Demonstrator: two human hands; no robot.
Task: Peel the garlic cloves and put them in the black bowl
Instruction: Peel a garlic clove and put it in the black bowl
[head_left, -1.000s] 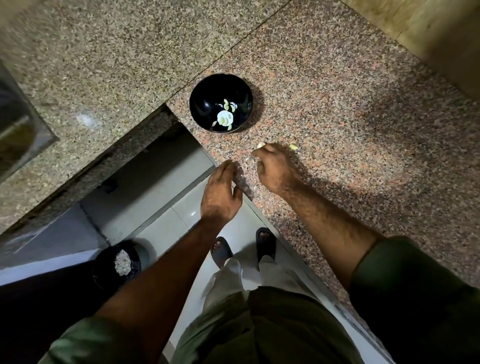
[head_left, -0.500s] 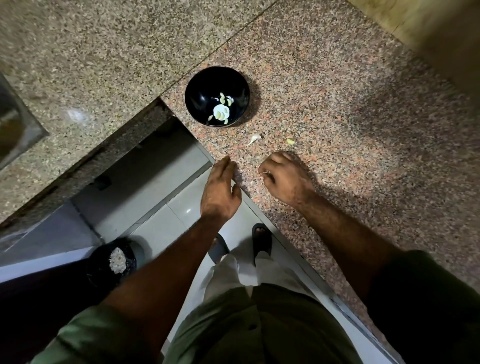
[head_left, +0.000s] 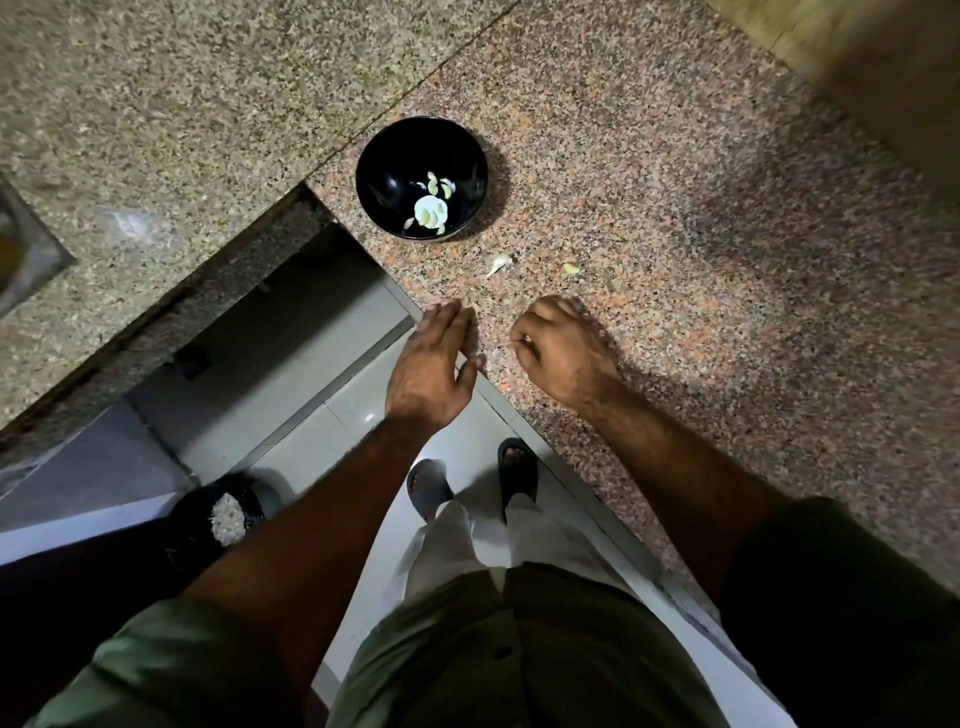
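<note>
Since a second ago my right hand has drawn back from the clove, which now lies bare on the counter. That hand is curled, pinching a small scrap I cannot make out. My left hand lies flat with straight fingers at the counter's near edge, holding nothing. One clove is pale, papery and pointed, just near of the bowl; a smaller yellowish piece sits to its right. Peeled cloves rest in the black bowl. Open speckled granite spreads right and far. Left of the edge the white floor drops away, with a dark bin down there.
</note>
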